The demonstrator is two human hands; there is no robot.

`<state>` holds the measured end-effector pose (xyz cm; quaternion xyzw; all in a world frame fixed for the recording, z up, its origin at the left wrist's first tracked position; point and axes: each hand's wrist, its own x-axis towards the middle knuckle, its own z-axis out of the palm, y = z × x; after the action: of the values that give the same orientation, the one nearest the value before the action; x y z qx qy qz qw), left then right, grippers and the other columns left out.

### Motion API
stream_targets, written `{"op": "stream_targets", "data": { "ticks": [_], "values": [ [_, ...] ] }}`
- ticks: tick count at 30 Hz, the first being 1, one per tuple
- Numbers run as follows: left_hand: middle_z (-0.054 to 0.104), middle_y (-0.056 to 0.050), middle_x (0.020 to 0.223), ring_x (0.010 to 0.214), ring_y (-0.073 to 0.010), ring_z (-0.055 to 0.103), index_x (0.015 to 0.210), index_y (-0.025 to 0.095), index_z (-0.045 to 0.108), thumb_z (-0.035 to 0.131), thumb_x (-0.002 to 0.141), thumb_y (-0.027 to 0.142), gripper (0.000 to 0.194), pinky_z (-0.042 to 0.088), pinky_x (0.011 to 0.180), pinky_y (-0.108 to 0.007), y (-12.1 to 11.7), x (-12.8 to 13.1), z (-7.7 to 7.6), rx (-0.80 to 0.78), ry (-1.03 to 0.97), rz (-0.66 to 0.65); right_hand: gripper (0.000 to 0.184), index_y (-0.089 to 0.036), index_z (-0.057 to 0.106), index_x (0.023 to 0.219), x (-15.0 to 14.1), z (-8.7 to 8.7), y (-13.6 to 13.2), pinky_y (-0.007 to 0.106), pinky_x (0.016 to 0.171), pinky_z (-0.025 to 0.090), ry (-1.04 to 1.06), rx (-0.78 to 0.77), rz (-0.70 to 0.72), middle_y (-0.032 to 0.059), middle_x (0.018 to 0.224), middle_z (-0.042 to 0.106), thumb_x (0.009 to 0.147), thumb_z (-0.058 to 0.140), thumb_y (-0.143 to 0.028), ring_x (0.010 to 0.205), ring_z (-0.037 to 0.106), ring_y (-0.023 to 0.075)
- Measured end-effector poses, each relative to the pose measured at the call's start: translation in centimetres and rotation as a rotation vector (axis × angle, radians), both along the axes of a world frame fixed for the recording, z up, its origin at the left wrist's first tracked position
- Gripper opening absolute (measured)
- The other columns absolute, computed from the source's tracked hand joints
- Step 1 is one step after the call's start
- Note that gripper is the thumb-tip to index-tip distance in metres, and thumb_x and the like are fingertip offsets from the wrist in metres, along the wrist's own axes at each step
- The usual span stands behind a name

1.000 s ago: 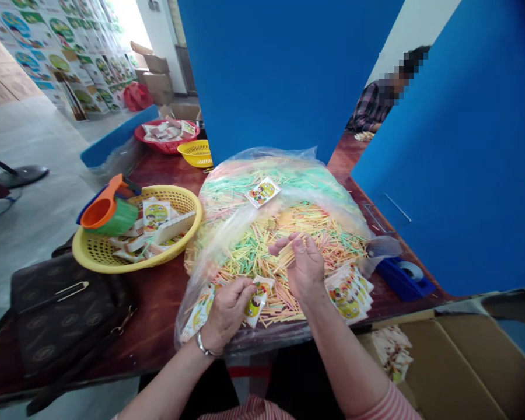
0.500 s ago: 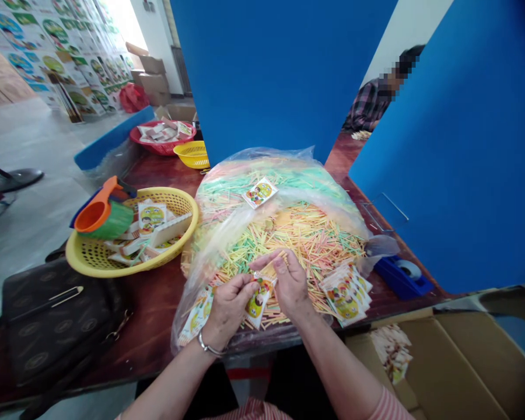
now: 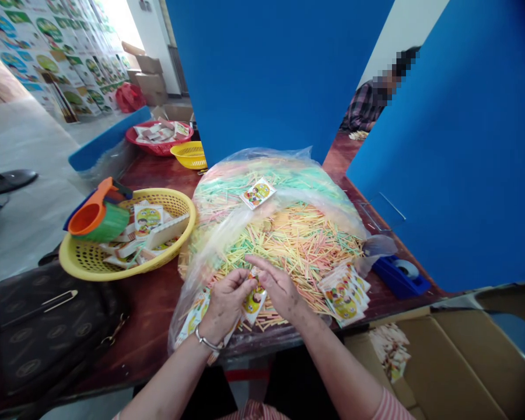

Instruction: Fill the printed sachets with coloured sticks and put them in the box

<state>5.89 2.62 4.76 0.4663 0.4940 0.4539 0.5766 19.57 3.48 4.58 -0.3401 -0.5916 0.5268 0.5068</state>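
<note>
My left hand [image 3: 225, 306] is shut on a small printed sachet [image 3: 254, 302], and a strip of similar sachets [image 3: 196, 318] hangs beyond it. My right hand [image 3: 277, 289] sits just right of that sachet, its fingers stretched left across the top with no sticks visible in them. Beneath both hands lies a large clear plastic bag [image 3: 289, 245], folded open and full of thin pastel sticks in yellow, orange, green and pink. One sachet [image 3: 258, 193] rests on the bag's far side. A stack of sachets [image 3: 343, 294] lies at its right edge.
A yellow basket [image 3: 175, 201] holds sachets and an orange scoop [image 3: 85, 220] on the dark wooden table [image 3: 149, 175]. A monogrammed handbag [image 3: 48, 326] lies left, a blue tape dispenser [image 3: 400, 279] right, and a cardboard box [image 3: 455, 361] near right. A co-worker [image 3: 363, 108] sits beyond a blue partition [image 3: 455, 146].
The pinch of sticks in my right hand is no longer visible, and that hand has moved left, its fingers now stretched over the sachet. The view has drifted slightly.
</note>
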Motion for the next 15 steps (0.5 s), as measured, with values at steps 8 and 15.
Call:
{"op": "stream_targets", "data": {
  "ticks": [8, 15],
  "values": [
    [0.060, 0.001, 0.075, 0.071, -0.0106, 0.055, 0.081, 0.016, 0.060, 0.063, 0.070, 0.029, 0.017, 0.045, 0.067, -0.022, -0.1, 1.1, -0.7, 0.144, 0.043, -0.004, 0.019, -0.022, 0.059, 0.097, 0.4, -1.3, -2.7, 0.028, 0.076, 0.047, -0.096, -0.125, -0.270, 0.0009, 0.088, 0.063, 0.081, 0.052, -0.031, 0.082, 0.057, 0.0156],
    [0.059, 0.001, 0.074, 0.067, -0.0118, 0.054, 0.089, 0.018, 0.058, 0.054, 0.078, 0.035, 0.021, 0.045, 0.062, -0.023, -1.7, 0.1, -0.7, 0.159, 0.349, -0.067, 0.020, -0.023, 0.061, 0.090, 10.8, -2.8, -5.0, 0.034, 0.076, 0.044, -0.689, 0.067, -0.492, 0.0033, 0.085, 0.061, 0.085, 0.042, -0.025, 0.083, 0.054, 0.0194]
  ]
}}
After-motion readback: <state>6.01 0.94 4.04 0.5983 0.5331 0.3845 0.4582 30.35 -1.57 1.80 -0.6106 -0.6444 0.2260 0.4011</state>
